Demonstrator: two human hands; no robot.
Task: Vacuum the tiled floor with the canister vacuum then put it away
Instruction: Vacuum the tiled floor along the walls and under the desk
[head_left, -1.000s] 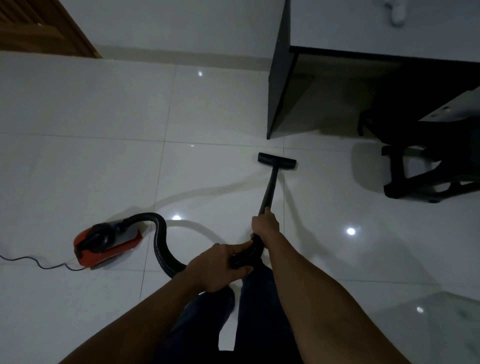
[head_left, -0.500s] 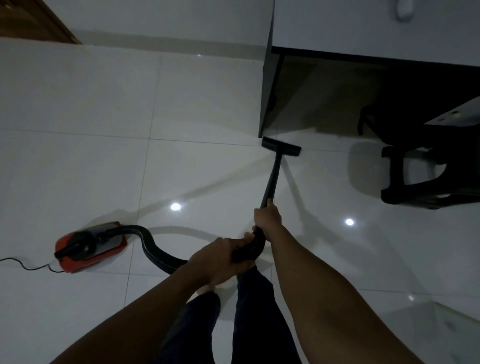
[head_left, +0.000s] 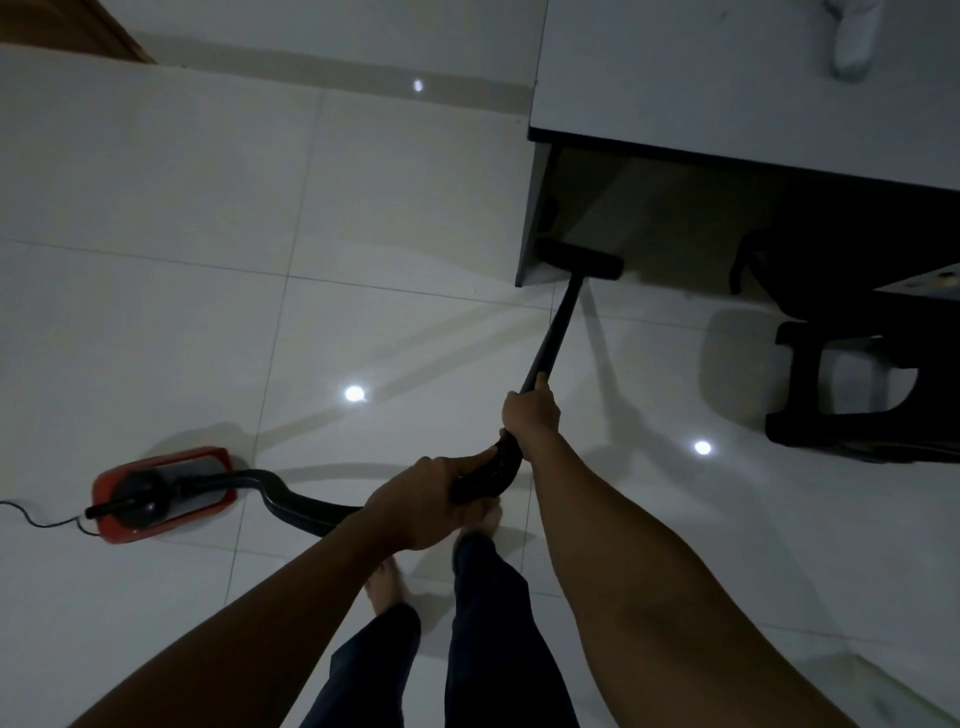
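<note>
Right hand (head_left: 532, 413) curls round the near end of the wand (head_left: 552, 332); left hand (head_left: 421, 506) grips the hose (head_left: 311, 512) bend just behind it. Nozzle (head_left: 579, 258) sits on the floor (head_left: 156, 208) under the counter (head_left: 727, 78) edge. Red canister (head_left: 161, 493) is on the floor to the left, well apart from the nozzle

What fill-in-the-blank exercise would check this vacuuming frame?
The canister is coloured ____.
It lies on the person's ____ side.
Of the right hand, on the wand, and the left hand, on the hose, the ____ is nearer the nozzle.
The person's feet are ____.
Missing: red; left; right; bare.
</note>
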